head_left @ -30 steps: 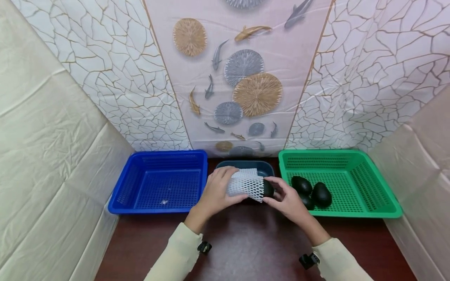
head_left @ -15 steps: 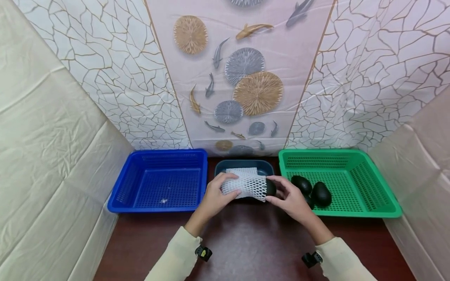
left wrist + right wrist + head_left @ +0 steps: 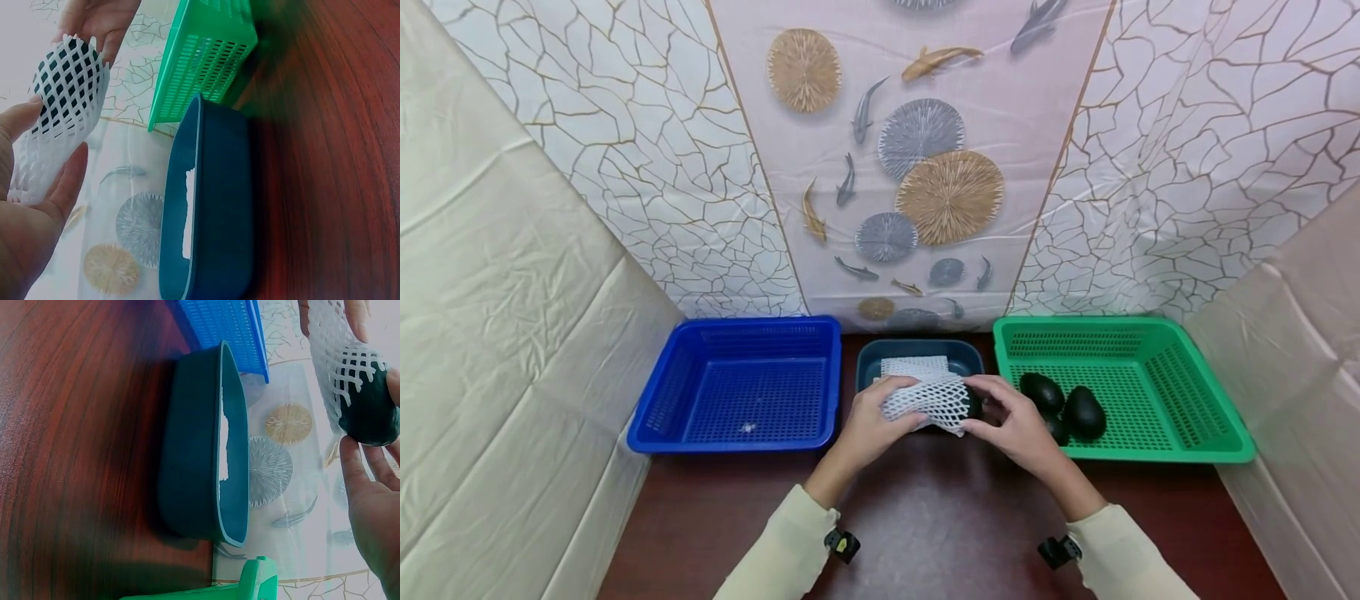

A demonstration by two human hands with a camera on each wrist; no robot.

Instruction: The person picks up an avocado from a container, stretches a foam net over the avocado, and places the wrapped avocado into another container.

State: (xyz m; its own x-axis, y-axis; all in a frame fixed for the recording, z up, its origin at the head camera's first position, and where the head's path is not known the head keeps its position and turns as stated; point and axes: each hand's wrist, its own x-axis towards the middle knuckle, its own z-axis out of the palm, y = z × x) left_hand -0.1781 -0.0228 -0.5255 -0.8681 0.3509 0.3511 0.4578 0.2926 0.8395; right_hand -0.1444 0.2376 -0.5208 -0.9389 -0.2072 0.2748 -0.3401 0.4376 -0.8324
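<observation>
A white foam net sleeve (image 3: 934,402) is held between both hands, over the front of a small teal tub. Inside it sits a dark avocado (image 3: 370,419), its rounded end bare on the right. My left hand (image 3: 874,419) grips the sleeve, thumb in front and fingers behind; the sleeve's narrow tail runs into the palm in the left wrist view. With the thumb and fingertips, my right hand (image 3: 1021,423) holds the bare end of the avocado at the sleeve's open edge. Through the mesh, the dark skin shows in the left wrist view.
More white foam nets (image 3: 914,365) lie in the teal tub (image 3: 967,353). On the right, a green basket (image 3: 1165,417) holds three dark avocados (image 3: 1084,414). A blue basket (image 3: 745,400) stands on the left, with a small pale spot on its floor. Fabric walls surround the brown table (image 3: 925,517).
The avocado sits deeper in the foam sleeve, with less of its end bare. Both hands shifted slightly right, then back left.
</observation>
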